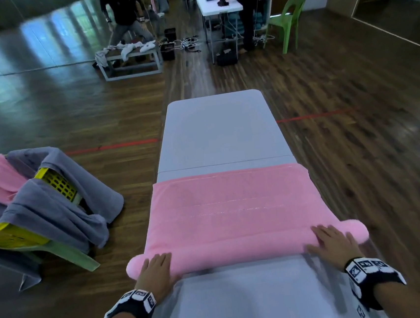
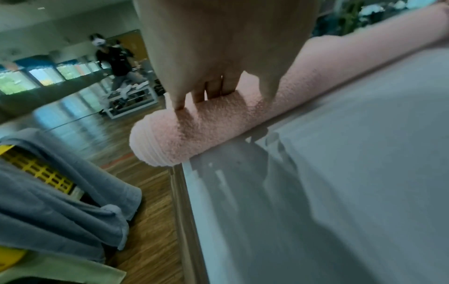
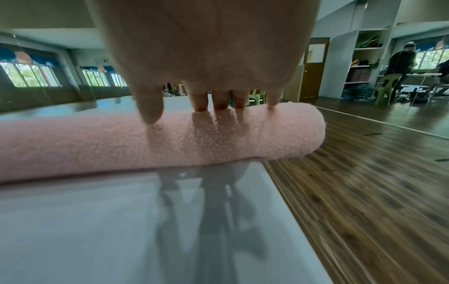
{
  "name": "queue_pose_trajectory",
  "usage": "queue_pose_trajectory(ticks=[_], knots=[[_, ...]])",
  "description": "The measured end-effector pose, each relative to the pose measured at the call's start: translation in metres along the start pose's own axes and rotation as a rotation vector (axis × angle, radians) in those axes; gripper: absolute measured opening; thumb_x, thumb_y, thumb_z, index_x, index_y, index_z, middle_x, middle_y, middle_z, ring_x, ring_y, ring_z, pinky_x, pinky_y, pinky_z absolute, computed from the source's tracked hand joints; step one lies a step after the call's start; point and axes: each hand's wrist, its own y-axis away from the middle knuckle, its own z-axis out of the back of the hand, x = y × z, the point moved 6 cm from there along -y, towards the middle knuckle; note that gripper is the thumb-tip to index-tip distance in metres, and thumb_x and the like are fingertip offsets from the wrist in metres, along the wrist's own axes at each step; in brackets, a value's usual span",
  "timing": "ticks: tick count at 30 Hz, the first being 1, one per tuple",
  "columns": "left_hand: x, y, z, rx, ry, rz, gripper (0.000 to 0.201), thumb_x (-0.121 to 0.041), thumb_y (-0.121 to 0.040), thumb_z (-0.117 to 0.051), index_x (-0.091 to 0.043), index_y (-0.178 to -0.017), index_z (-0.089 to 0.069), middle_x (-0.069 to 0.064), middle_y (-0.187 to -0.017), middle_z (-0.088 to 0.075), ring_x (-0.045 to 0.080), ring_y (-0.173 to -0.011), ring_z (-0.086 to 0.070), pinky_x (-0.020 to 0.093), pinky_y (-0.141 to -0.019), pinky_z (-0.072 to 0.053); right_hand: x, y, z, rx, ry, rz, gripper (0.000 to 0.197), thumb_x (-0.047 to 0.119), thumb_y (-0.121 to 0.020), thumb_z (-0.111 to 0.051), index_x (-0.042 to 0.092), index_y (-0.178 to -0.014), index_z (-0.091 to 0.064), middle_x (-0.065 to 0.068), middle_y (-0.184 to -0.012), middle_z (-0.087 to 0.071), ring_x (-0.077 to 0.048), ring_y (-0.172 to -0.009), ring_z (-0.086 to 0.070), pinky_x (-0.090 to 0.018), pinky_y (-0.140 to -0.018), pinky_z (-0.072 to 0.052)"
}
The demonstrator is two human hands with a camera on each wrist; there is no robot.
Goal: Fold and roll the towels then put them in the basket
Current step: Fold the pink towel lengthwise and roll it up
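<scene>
Daylight comes in from windows (image 3: 29, 74) along the far left wall and glares in pale streaks off the wooden floor (image 1: 40, 59). The room is dim otherwise. Finger shadows fall dark on the grey table (image 3: 97, 221). Edges bend and smear with blur; both wrist views are soft, hands close-up unfocused.

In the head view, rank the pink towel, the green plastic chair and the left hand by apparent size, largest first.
1. Pink terry towel, largest.
2. Left hand and green plastic chair look alike; the chair stands far off, so I leave them unranked.
</scene>
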Motion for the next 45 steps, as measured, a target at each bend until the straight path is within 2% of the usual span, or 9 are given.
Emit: queue_pose_trajectory(ticks=[3, 10, 16, 24, 28, 33, 37, 41, 45], knots=[[-0.007, 0.013, -0.006, 0.074, -0.052, -0.078, 0.053, -0.042, -0.037, -0.079, -0.02, -0.084, -0.067, -0.004, -0.08, -0.065, 0.021, -0.07, -0.065, 0.031, -0.064, -0.056, -0.004, 0.009, -0.02, 0.015, 0.088, 0.024, 0.067, 0.053, -0.082, -0.055, 0.036, -0.142, -0.03, 0.014, -0.148, -0.034, -0.012, -0.139, -0.026, -0.047, -0.114, -0.021], [0.0, -0.012, 0.047, -0.213, 0.016, -0.049, 0.062, -0.042, -0.088, -0.02, -0.01, -0.128, -0.055, 0.008, -0.124, -0.06, 0.029, -0.112, -0.056, 0.039, -0.095, -0.044, 0.001, -0.01, 0.014, -0.088, 0.085, -0.009, 0.048, 0.035, -0.092, -0.039, 0.038, -0.14, -0.036, 0.013, -0.149, -0.035, -0.01, -0.134, -0.034, -0.041, -0.109, -0.025], [-0.014, 0.004, 0.011, 0.085, -0.108, -0.078, 0.055, -0.042, -0.069, -0.067, -0.015, -0.116, -0.061, 0.004, -0.115, -0.064, 0.028, -0.106, -0.056, 0.039, -0.092, -0.043, 0.007, 0.007, -0.019, 0.002, 0.106, 0.044, 0.062, 0.046, -0.084, -0.052, 0.037, -0.141, -0.03, 0.015, -0.147, -0.035, -0.01, -0.137, -0.028, -0.047, -0.114, -0.018], [-0.009, -0.025, 0.041, -0.123, 0.065, -0.073, 0.071, -0.052, -0.082, -0.012, -0.009, -0.116, -0.058, 0.011, -0.113, -0.061, 0.031, -0.105, -0.055, 0.038, -0.089, -0.043, 0.011, -0.018, 0.015, -0.031, 0.1, 0.028, 0.047, 0.039, -0.095, -0.035, 0.036, -0.142, -0.033, 0.012, -0.151, -0.031, -0.012, -0.137, -0.029, -0.05, -0.115, -0.014], [-0.018, -0.013, 0.018, -0.011, -0.062, -0.118, 0.05, -0.042, -0.081, -0.054, -0.014, -0.123, -0.053, 0.005, -0.12, -0.059, 0.027, -0.11, -0.054, 0.034, -0.093, -0.038, 0.018, -0.002, -0.012, 0.063, 0.1, 0.06, 0.074, 0.062, -0.085, -0.049, 0.033, -0.147, -0.023, 0.013, -0.154, -0.025, -0.013, -0.143, -0.019, -0.048, -0.115, -0.009], [-0.014, -0.02, 0.026, 0.1, -0.169, -0.073, 0.037, -0.036, -0.082, -0.045, -0.017, -0.11, -0.06, 0.006, -0.116, -0.061, 0.027, -0.111, -0.052, 0.035, -0.086, -0.04, 0.007, -0.006, -0.007, 0.143, 0.201, 0.056, 0.058, 0.051, -0.074, -0.054, 0.041, -0.13, -0.044, 0.01, -0.134, -0.049, -0.017, -0.125, -0.043, -0.044, -0.108, -0.027], [-0.014, -0.026, 0.045, -0.098, 0.031, -0.074, 0.066, -0.048, -0.086, -0.013, -0.012, -0.127, -0.05, 0.007, -0.123, -0.058, 0.027, -0.111, -0.051, 0.037, -0.093, -0.04, 0.011, -0.019, 0.015, -0.003, 0.101, 0.058, 0.055, 0.044, -0.089, -0.042, 0.036, -0.142, -0.032, 0.009, -0.149, -0.034, -0.016, -0.135, -0.033, -0.049, -0.113, -0.02], [-0.016, -0.012, 0.019, -0.049, -0.003, -0.158, 0.057, -0.04, -0.072, -0.064, -0.01, -0.12, -0.058, 0.007, -0.114, -0.063, 0.031, -0.103, -0.059, 0.04, -0.092, -0.044, 0.014, 0.0, -0.009, 0.043, 0.079, 0.102, 0.073, 0.058, -0.084, -0.051, 0.034, -0.147, -0.021, 0.013, -0.152, -0.027, -0.012, -0.141, -0.023, -0.049, -0.115, -0.012], [-0.019, -0.011, 0.018, 0.024, -0.145, -0.163, 0.043, -0.039, -0.071, -0.056, -0.019, -0.109, -0.06, 0.001, -0.107, -0.062, 0.026, -0.105, -0.054, 0.038, -0.088, -0.039, 0.009, 0.0, -0.007, 0.07, 0.157, 0.084, 0.06, 0.044, -0.078, -0.055, 0.044, -0.135, -0.04, 0.016, -0.14, -0.046, -0.012, -0.131, -0.038, -0.047, -0.114, -0.018]])
